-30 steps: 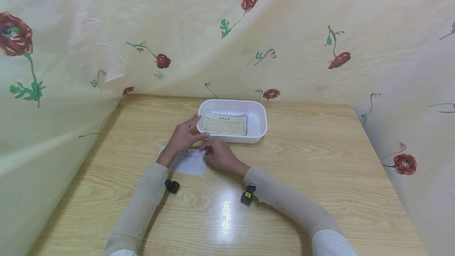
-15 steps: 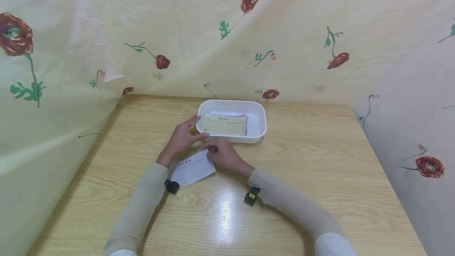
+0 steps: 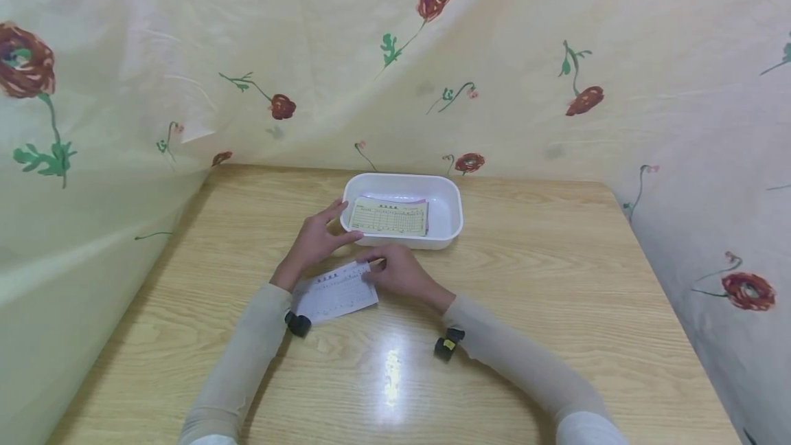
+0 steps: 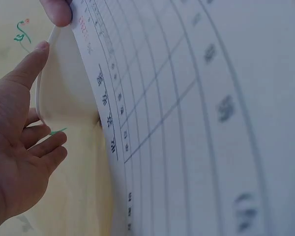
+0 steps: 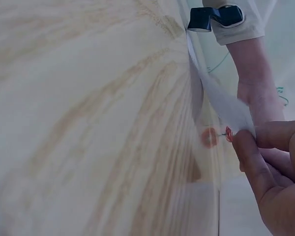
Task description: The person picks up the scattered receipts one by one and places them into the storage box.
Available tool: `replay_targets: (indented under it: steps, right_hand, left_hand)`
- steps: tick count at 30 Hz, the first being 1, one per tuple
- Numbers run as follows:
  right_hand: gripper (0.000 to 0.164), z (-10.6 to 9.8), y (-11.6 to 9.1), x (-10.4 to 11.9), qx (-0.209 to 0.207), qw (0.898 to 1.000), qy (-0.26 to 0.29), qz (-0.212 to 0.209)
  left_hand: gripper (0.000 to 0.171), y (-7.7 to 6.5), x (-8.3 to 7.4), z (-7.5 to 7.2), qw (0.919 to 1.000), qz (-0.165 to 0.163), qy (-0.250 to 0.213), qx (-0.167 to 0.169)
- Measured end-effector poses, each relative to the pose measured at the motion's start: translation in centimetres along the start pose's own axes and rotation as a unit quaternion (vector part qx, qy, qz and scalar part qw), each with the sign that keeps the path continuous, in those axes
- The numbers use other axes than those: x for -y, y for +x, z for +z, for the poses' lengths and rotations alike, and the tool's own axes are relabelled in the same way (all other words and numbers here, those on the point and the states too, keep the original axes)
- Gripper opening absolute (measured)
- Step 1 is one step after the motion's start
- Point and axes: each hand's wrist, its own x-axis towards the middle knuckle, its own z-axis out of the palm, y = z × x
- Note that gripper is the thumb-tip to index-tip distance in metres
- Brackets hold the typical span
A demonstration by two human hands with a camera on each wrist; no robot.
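My right hand (image 3: 400,273) pinches the upper right corner of a white printed form (image 3: 336,294), a thin sheet with ruled lines. In the right wrist view the form (image 5: 226,105) bends up from the table between thumb and fingertips. My left hand (image 3: 315,239) rests at the near left corner of a white plastic tray (image 3: 446,215), thumb on the front rim and fingers along the left side. A yellowish printed form (image 3: 389,217) lies on top inside the tray, with pink paper edges showing beneath it. The left wrist view has the white form (image 4: 162,123) close up, covering part of the tray.
The wood-grain table (image 3: 525,294) stretches out on both sides and in front. A flowered cloth (image 3: 309,53) hangs behind it and at the sides. Small black cameras (image 3: 299,325) are strapped to both wrists.
The right hand has lifted the white form's corner and drawn it to the right, and the sheet has turned and tilted. The left hand and the tray have stayed in place.
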Motion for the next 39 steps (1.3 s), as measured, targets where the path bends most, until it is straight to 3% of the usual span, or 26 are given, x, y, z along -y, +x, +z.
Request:
replay_targets:
  steps: [8,17,29,39]
  right_hand:
    - [0.037,-0.9,-1.0,0.1,-0.001,1.0,0.007,-0.006]
    - [0.035,-2.6,-2.5,0.4,-0.01,1.0,0.004,0.019]
    - [0.029,-5.1,-4.2,1.2,-0.044,0.999,0.01,-0.004]
    - [0.028,-5.9,-5.3,2.1,-0.053,0.998,0.023,-0.017]
  left_hand:
    - [0.099,0.0,0.2,0.0,0.9999,0.001,-0.012,0.009]
    - [0.098,0.0,0.3,0.0,0.9999,0.006,-0.009,0.009]
    - [0.096,-0.1,0.0,0.0,0.9998,0.012,-0.011,0.011]
    - [0.096,-0.2,-0.1,-0.1,0.9998,0.01,-0.017,0.009]
